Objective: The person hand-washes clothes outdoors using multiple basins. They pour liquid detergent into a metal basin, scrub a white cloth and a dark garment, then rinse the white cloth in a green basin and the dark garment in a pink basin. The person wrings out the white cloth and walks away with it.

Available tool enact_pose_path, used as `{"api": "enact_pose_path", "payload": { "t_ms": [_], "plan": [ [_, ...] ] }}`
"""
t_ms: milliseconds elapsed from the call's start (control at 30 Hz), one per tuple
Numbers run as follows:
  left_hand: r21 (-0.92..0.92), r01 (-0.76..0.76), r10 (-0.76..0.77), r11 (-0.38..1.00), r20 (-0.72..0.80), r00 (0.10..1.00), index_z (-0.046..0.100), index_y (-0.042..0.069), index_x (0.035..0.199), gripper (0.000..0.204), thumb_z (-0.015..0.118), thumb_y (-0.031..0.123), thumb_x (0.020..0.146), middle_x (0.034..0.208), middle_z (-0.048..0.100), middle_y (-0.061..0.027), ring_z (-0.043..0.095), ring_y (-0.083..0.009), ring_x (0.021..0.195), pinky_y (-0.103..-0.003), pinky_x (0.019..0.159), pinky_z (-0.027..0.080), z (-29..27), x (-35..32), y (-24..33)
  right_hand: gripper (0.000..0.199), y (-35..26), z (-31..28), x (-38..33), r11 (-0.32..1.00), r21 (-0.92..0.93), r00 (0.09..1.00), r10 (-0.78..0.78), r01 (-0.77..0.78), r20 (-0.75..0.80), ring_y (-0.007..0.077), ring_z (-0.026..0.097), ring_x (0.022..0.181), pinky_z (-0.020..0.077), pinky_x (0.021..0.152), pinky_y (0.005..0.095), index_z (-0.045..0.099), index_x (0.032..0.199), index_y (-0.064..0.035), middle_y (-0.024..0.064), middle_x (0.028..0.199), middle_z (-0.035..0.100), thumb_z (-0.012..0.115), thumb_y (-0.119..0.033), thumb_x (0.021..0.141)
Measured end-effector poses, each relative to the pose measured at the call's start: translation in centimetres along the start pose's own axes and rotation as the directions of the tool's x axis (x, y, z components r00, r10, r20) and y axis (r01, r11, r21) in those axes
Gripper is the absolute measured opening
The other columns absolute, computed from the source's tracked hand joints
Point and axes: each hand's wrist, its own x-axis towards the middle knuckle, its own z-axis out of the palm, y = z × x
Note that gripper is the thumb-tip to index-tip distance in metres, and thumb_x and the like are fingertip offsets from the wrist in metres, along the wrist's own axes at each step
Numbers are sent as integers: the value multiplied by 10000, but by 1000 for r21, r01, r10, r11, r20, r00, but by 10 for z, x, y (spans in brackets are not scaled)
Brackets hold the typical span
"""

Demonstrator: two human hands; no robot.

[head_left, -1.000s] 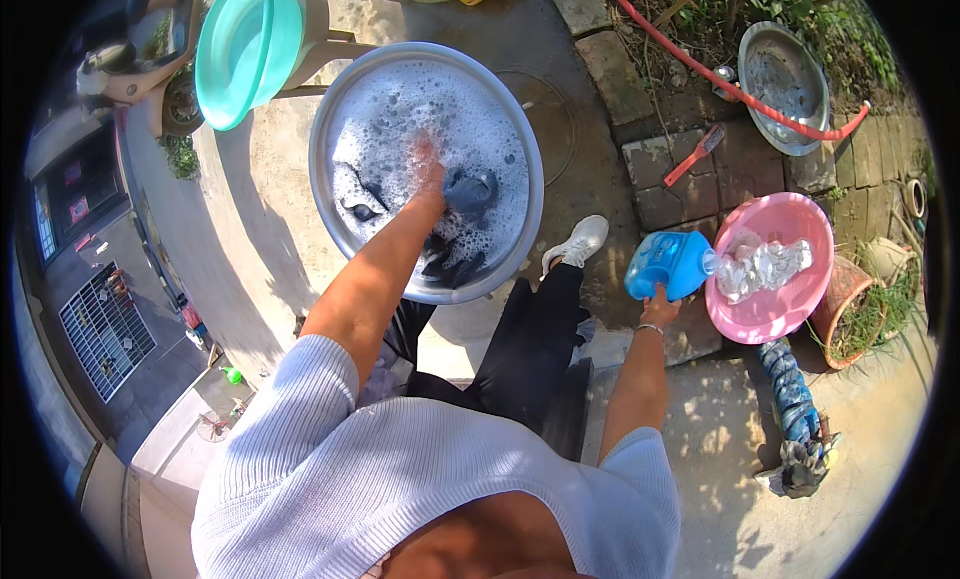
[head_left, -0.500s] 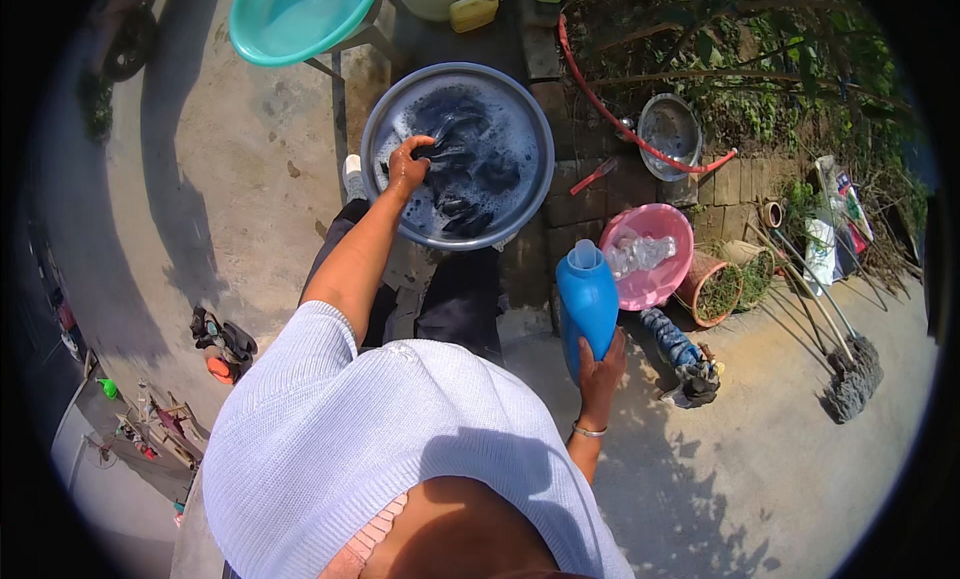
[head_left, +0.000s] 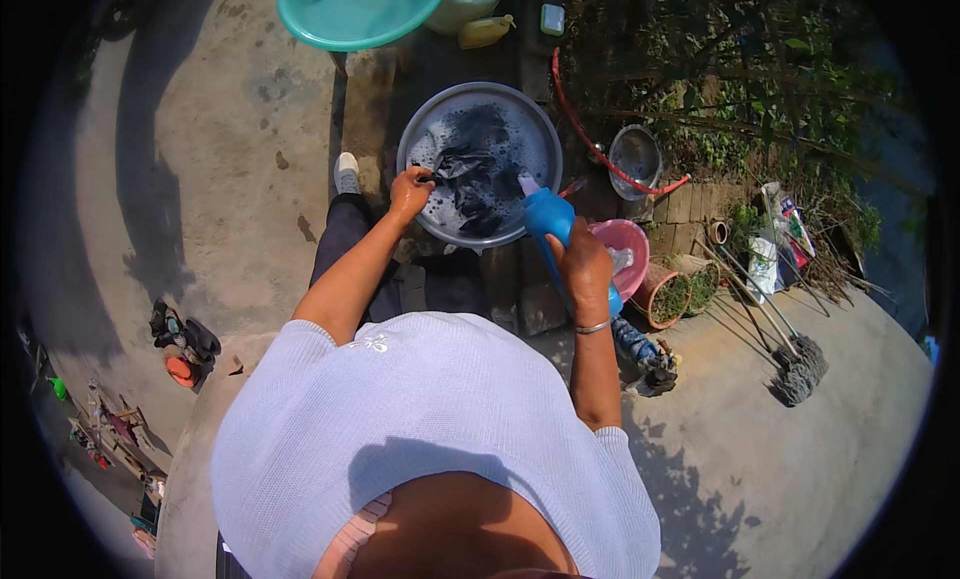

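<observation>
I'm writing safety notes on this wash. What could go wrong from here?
The bottle tilts with its neck near the basin's rim, so a small shift might spill liquid outside. Only the right grip holds it; if that slipped, the bottle could drop into the basin and splash the suds.

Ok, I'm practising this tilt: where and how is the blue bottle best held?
Probably round the body, behind the neck, with the right hand coming from the person's right. The blue bottle slants, its mouth end towards the soapy basin, so that hold leaves the mouth clear. Any handle beneath the hand is hidden.
</observation>
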Motion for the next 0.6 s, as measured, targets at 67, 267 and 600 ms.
{"api": "enact_pose_path", "payload": {
  "t_ms": [67,267,600],
  "plan": [
    [-39,76,-74,996,39,996,664,88,925,208,704,111,722,861,678,-96,660,-202,761,-310,705,508,-6,-1,8,436,3,17,4,1000,20,998,-23,24,-60,381,621,665,491,544,441,515,976,-19,206,740,624,720,-326,745],
    [-25,43,-43,999,23,999,660,84,893,168,701,107,731,830,681,-79,655,-190,755,-305,697,506,-26,-10,10,433,-11,11,3,996,50,995,-76,79,-70,380,617,673,490,552,436,523,969,-29,208,736,618,709,-353,749],
    [-10,113,-112,994,13,994,662,67,888,155,686,103,738,795,677,-75,651,-182,748,-301,710,505,-23,-15,-5,466,-4,-6,-34,951,302,998,-60,64,-20,395,613,739,488,590,433,551,1088,-46,216,845,628,690,-361,775]
  ]
}}
